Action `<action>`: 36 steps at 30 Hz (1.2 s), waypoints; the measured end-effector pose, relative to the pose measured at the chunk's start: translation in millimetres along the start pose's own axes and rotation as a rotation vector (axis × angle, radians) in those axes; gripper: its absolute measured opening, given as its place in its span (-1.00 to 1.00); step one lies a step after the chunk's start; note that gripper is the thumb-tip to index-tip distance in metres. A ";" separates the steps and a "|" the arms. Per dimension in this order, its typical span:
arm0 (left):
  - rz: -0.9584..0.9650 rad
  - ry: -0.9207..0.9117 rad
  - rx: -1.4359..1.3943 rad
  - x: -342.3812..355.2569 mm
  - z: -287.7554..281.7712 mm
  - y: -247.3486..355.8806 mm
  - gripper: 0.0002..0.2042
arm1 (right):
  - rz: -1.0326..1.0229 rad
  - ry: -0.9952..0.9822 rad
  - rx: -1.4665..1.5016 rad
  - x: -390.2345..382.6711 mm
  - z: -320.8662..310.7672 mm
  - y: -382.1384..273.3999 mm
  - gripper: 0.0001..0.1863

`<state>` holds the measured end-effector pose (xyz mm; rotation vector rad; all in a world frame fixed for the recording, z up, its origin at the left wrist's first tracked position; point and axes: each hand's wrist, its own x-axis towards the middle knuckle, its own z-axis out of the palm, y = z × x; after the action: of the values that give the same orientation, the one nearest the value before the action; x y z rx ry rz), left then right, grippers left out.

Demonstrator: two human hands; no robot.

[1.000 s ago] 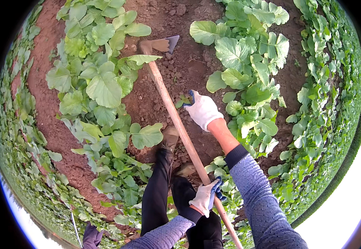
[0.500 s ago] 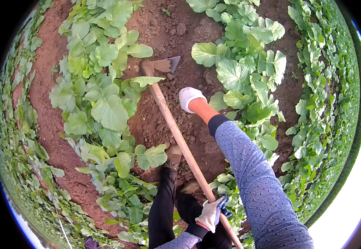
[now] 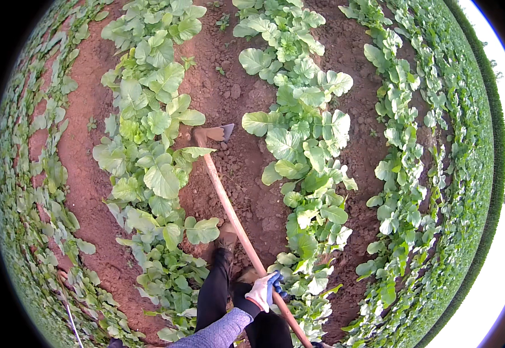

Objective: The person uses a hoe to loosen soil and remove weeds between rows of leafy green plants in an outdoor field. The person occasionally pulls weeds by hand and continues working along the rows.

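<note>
A hoe [image 3: 229, 210] with a long wooden handle slants from the lower edge up to the left. Its dark metal blade [image 3: 217, 134] lies at the soil beside the left plant row, and a leaf covers part of the handle just below the head. My left hand [image 3: 262, 292], in a white glove with blue on the fingers, is closed around the handle in front of my legs. Only a small sliver at the bottom edge, by the handle's end, may be my right hand; its fingers are hidden.
Leafy green plants form a row [image 3: 154, 145] on the left and another row [image 3: 304, 145] on the right of the brown soil furrow [image 3: 246, 185]. My shoe [image 3: 227, 235] stands in the furrow. More rows run off to both sides, with a dark hedge [image 3: 499, 145] at the far right.
My right hand, stretched out over the furrow as a fist, has drawn back to the lower edge. The view has shifted, while my left hand keeps its hold on the hoe.
</note>
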<state>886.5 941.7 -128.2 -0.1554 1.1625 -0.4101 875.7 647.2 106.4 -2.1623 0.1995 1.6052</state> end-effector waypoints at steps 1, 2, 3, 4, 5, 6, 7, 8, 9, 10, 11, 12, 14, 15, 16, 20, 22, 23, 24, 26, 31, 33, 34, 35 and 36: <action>0.013 0.040 0.028 -6.2 8.1 0.8 -0.79 | 0.205 -0.126 -0.431 -54.3 -8.2 1.4 -0.58; 0.048 0.069 0.039 -10.8 11.5 -0.3 -0.79 | 0.242 -0.076 -0.436 -78.4 -4.5 14.0 -0.59; 0.087 0.099 0.052 -17.4 16.2 -1.2 -0.78 | 0.274 -0.027 -0.439 -101.4 1.1 31.2 -0.60; 0.078 0.101 0.038 -29.7 34.8 4.1 -0.79 | 0.302 0.037 -0.437 -118.8 7.4 48.1 -0.61; 0.122 0.103 0.059 -37.9 51.9 15.5 -0.79 | 0.326 0.103 -0.433 -130.1 13.2 60.1 -0.61; 0.161 0.108 0.079 -44.1 64.4 28.4 -0.79 | 0.357 0.166 -0.428 -138.2 18.3 64.2 -0.62; 0.204 0.145 0.091 -53.9 69.7 46.1 -0.80 | 0.215 0.202 -0.392 -120.4 22.7 46.1 -0.66; 0.315 0.177 0.120 -59.2 77.7 72.7 -0.80 | 0.193 0.120 -0.236 -99.7 24.3 25.2 -0.66; 0.427 0.181 0.153 -66.9 102.8 108.0 -0.80 | 0.175 0.093 -0.143 -76.9 22.6 -25.1 -0.66; 0.570 0.196 0.168 -77.3 139.5 141.4 -0.81 | 0.104 0.053 0.089 -52.7 24.3 -60.0 -0.62; 0.652 0.145 0.175 -84.4 164.7 180.5 -0.81 | 0.113 0.101 0.106 -29.3 23.0 -122.3 -0.62; 0.715 0.101 0.230 -96.4 188.7 217.4 -0.80 | 0.091 0.137 -0.082 8.1 33.4 -154.4 -0.47; 0.854 0.220 0.429 -101.5 231.1 271.6 -0.81 | -0.091 0.185 -0.156 80.9 34.2 -237.2 -0.46; 0.890 0.281 0.509 -102.5 242.4 292.1 -0.81 | -0.286 0.143 0.003 93.1 18.5 -308.9 -0.47; 0.927 0.296 0.545 -97.8 255.8 305.1 -0.83 | -0.443 0.147 0.213 130.7 17.7 -340.0 -0.50; 1.010 0.570 0.967 -66.9 238.0 381.1 -0.73 | -0.235 -0.230 0.690 200.2 36.5 -432.9 -0.77; 0.945 0.644 1.003 -58.3 212.2 338.6 -0.72 | -0.204 -0.203 0.722 191.3 56.4 -390.7 -0.78; 0.924 0.573 0.821 -62.9 199.6 289.8 -0.74 | -0.118 -0.065 0.627 164.8 58.3 -366.2 -0.77; 1.032 0.832 1.054 -64.2 159.5 278.3 -0.75 | -0.091 -0.114 0.616 149.3 83.6 -338.5 -0.77; 0.943 0.725 0.943 -77.2 132.2 221.9 -0.75 | -0.061 -0.090 0.628 111.1 99.7 -288.9 -0.84; 0.700 0.649 0.798 -144.1 157.2 108.5 -0.70 | 0.095 -0.096 0.794 -30.2 57.9 -268.1 -0.81; 0.781 0.740 0.958 -161.8 143.8 72.5 -0.65 | 0.125 -0.069 0.698 -75.7 49.6 -255.9 -0.81; 0.780 0.728 0.966 -170.5 147.2 46.6 -0.63 | 0.133 -0.112 0.676 -90.7 40.6 -228.1 -0.80; 0.721 0.664 0.904 -180.3 150.4 13.4 -0.62 | 0.151 -0.151 0.655 -105.4 32.9 -198.9 -0.77; 0.657 0.626 0.838 -192.5 143.8 -13.2 -0.61 | 0.213 -0.072 0.359 -145.3 18.4 -216.1 -0.73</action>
<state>950.6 991.9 98.2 1.1270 1.4652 -0.3289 892.8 827.7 294.2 -1.8541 0.6615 1.6119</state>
